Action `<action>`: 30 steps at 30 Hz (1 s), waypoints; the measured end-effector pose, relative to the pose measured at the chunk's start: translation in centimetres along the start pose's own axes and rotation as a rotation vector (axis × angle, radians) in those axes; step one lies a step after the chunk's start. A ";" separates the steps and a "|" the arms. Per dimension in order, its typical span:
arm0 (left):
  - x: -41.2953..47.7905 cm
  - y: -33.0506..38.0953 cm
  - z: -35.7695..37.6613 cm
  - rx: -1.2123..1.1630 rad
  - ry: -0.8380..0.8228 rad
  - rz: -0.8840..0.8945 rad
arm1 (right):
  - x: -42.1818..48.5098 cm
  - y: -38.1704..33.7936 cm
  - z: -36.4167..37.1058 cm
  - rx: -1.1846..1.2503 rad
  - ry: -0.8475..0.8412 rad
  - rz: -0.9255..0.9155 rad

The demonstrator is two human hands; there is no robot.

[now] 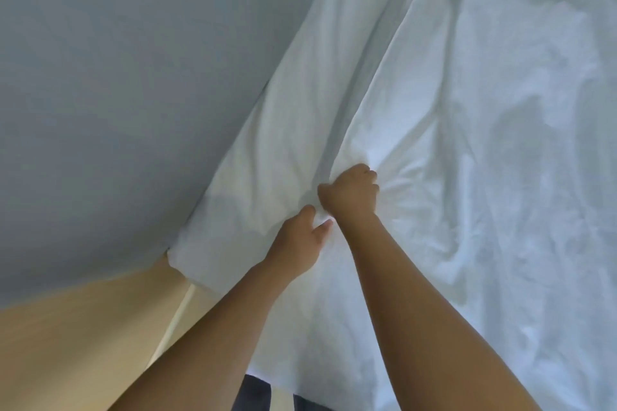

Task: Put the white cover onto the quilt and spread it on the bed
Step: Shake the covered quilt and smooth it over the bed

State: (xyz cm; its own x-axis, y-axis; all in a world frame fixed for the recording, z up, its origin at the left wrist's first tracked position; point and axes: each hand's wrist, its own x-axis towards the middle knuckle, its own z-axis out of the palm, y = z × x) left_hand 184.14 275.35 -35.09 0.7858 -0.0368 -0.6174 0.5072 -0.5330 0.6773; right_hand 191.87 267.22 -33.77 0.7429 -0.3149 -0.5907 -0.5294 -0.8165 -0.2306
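The white cover (484,117) lies crumpled over the right half of the view, with a thick padded roll, apparently the quilt inside it, along its left edge (267,157). My right hand (350,192) is a fist gripping a bunch of the cover, and creases fan out from it. My left hand (298,237) sits just below and left of it, thumb and fingers pinching a fold of the same white cloth. Both forearms reach in from the bottom edge.
A grey-blue sheet (117,93) covers the bed on the left. A pale wooden floor (66,344) shows at bottom left, with a thin white strip (173,324) running down it. Dark cloth (257,392) is visible at the bottom edge between my arms.
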 end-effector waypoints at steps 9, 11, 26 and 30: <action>-11.0 4.3 -8.9 -0.256 0.035 0.177 | -9.7 -4.5 -6.6 0.647 0.261 -0.128; -12.9 6.3 -11.3 -0.260 0.133 0.296 | -11.7 -6.4 -9.2 0.771 0.361 -0.240; -2.8 -6.8 -9.0 -0.034 0.422 -0.146 | -4.7 -7.7 6.1 0.624 -0.042 -0.324; -0.4 -9.9 -6.7 0.312 0.303 -0.279 | -5.5 -5.1 10.1 0.280 -0.236 -0.620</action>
State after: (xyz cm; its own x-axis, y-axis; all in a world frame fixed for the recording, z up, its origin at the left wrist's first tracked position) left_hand 181.17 286.30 -38.94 0.7264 0.3650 -0.5823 0.6187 -0.7163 0.3228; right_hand 186.32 277.99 -37.18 0.8492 0.3051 -0.4309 -0.1478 -0.6461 -0.7488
